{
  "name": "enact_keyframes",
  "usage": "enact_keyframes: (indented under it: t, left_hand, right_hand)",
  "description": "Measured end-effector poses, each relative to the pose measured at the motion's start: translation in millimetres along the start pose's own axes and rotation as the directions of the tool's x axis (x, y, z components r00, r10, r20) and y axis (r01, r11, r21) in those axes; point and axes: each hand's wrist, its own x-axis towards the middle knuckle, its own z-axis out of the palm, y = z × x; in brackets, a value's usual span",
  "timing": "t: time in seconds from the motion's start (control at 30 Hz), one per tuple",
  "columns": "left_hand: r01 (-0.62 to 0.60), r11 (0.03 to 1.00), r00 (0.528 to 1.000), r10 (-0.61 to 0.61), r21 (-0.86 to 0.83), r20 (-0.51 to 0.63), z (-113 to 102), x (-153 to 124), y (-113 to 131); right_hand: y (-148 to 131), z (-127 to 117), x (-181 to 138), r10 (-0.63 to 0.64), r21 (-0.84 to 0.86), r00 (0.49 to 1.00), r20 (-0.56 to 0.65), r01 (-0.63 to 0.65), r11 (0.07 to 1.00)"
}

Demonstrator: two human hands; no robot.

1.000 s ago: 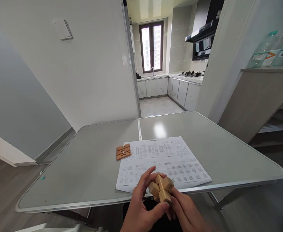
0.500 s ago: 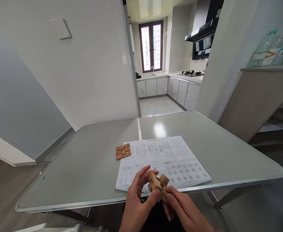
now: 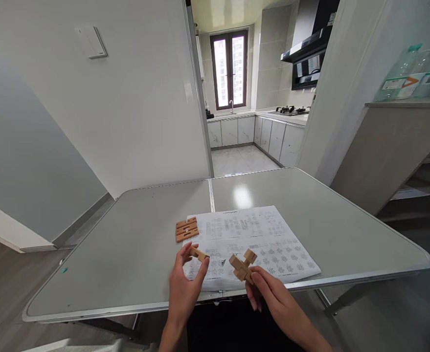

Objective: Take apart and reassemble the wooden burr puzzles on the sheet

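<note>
Between the thumb and fingers of my left hand [image 3: 187, 276] is a single notched wooden puzzle piece [image 3: 199, 253], held over the left part of the printed sheet [image 3: 233, 281]. My right hand [image 3: 273, 293] pinches a cluster of interlocked wooden puzzle pieces [image 3: 242, 269] by its lower end, above the front of the sheet. The two hands are apart. Several reddish-brown notched wooden pieces [image 3: 187, 230] lie side by side at the sheet's left edge.
The grey folding table [image 3: 126, 254] has a metal rim and a seam down its middle. Plastic bottles [image 3: 401, 73] stand on a shelf cabinet [image 3: 387, 146] to the right. Beyond the far edge, a doorway opens onto a kitchen.
The single wooden piece has come away from the cluster. My left hand has moved left with it, while my right hand keeps the cluster.
</note>
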Motion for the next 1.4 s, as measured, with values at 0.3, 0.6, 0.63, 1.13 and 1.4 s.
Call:
enact_keyframes:
  t: [0.3, 0.6, 0.63, 1.13, 1.4]
  left_hand:
    - [-0.111, 0.92, 0.994, 0.111, 0.376, 0.022, -10, 16, -55]
    - [-0.112, 0.904, 0.99, 0.137, 0.412, -0.031, -15, 24, -64]
    - [-0.121, 0.914, 0.99, 0.142, 0.388, -0.026, -17, 23, -62]
    - [-0.073, 0.948, 0.905, 0.193, -0.31, 0.379, -49, 17, -49]
    - [0.005, 0.959, 0.925, 0.103, -0.282, 0.366, -53, 14, -40]
  right_hand:
    - [16, -10, 43, -0.016, -0.034, 1.0, -0.008, 0.016, 0.999]
    - [20, 16, 67, 0.009, -0.029, 0.995, 0.099, -0.007, 1.0]
    - [19, 19, 69, 0.016, -0.02, 0.993, 0.12, -0.013, 1.0]
    - [7, 59, 89, 0.102, 0.121, 0.839, 0.534, -0.195, 0.973]
    - [-2, 67, 88, 0.133, 0.107, 0.82, 0.557, -0.23, 0.967]
